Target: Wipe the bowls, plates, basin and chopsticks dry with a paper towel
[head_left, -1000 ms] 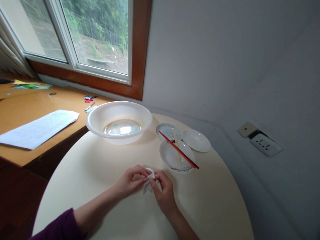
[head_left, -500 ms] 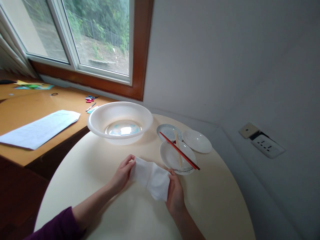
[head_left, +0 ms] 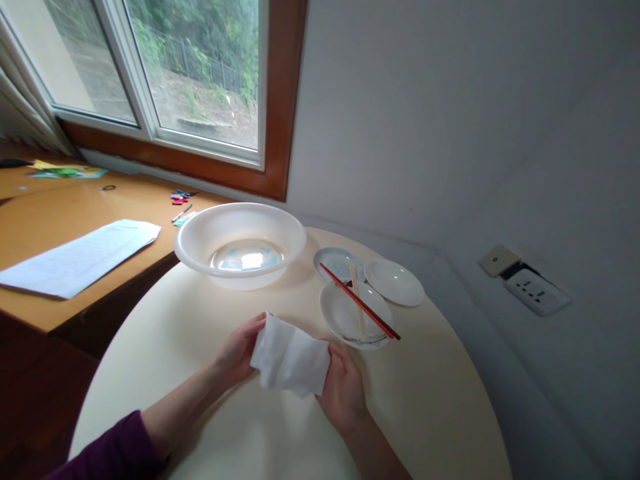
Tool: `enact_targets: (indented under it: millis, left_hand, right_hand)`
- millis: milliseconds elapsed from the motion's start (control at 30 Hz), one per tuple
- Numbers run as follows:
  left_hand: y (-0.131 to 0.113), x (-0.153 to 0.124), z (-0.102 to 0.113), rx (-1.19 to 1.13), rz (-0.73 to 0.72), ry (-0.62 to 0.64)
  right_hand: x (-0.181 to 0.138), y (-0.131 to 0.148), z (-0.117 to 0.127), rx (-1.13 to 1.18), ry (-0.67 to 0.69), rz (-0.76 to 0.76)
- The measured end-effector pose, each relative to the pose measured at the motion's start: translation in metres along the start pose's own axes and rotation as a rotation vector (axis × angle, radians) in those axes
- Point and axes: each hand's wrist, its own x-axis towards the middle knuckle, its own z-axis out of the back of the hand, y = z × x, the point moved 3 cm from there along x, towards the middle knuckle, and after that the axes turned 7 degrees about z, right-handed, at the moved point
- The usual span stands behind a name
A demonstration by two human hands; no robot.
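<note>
A white, thin, folded sheet that looks like a tissue or cloth (head_left: 291,357) is stretched between my hands above the table. My left hand (head_left: 243,350) grips its left edge, the fingertips partly hidden behind it. On the opposite edge, my right hand (head_left: 344,385) pinches the sheet with thumb and fingers. Just beyond my right hand lies a white plate (head_left: 334,313). Across that plate rest red chopsticks (head_left: 367,309) and pale wooden chopsticks (head_left: 357,297).
A large translucent basin (head_left: 193,250) with water in it stands at the back left of the round table (head_left: 145,347). Behind the front plate are a bluish plate (head_left: 330,259) and another white plate (head_left: 395,283). A wooden desk (head_left: 75,207) holds papers (head_left: 85,257).
My right hand has moved slightly left, closer to my left hand. The white sheet has turned and now shows a broader, flatter face toward me.
</note>
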Motion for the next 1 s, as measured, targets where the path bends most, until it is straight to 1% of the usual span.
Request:
enact_targets:
  millis: [100,167,233,333,400,467,533,633,700,800,900,967,1000]
  left_hand:
    - [0.001,-0.002,-0.002,-0.087,0.095,0.012]
    - [0.0,-0.001,-0.002,-0.079,0.099,-0.009]
    - [-0.002,0.002,0.001,0.043,0.056,-0.067]
    - [-0.008,0.005,0.012,0.288,-0.005,-0.209]
    - [-0.014,0.004,0.022,0.375,-0.023,-0.282]
    - [-0.021,0.001,0.032,0.416,-0.052,-0.326]
    - [-0.029,-0.004,0.04,0.538,-0.124,-0.374]
    - [-0.042,-0.01,0.047,0.836,-0.31,-0.467]
    - [-0.047,-0.011,0.049,0.983,-0.442,-0.533]
    - [-0.052,-0.011,0.051,1.112,-0.607,-0.602]
    - [-0.053,-0.013,0.048,1.145,-0.719,-0.597]
    - [-0.052,-0.014,0.044,1.11,-0.726,-0.533]
    - [-0.051,-0.015,0.041,1.094,-0.711,-0.479]
  right_hand:
    - [-0.002,-0.003,-0.006,0.053,0.051,-0.034]
    - [-0.002,-0.007,-0.007,0.062,0.089,-0.043]
    - [-0.001,-0.013,-0.004,0.028,0.09,-0.052]
    - [0.003,-0.021,0.006,-0.1,0.026,-0.029]
    - [0.006,-0.023,0.012,-0.217,0.003,0.016]
    - [0.006,-0.021,0.015,-0.376,-0.001,0.097]
    - [0.005,-0.015,0.017,-0.598,-0.014,0.2]
    - [0.002,-0.006,0.016,-0.903,-0.013,0.322]
    - [0.002,-0.001,0.015,-0.992,0.01,0.371]
    - [0.002,0.002,0.015,-1.061,0.057,0.395]
    - [0.001,0.004,0.014,-1.117,0.135,0.397]
    - [-0.001,0.007,0.01,-1.158,0.175,0.457]
    - [-0.002,0.009,0.008,-1.179,0.19,0.498]
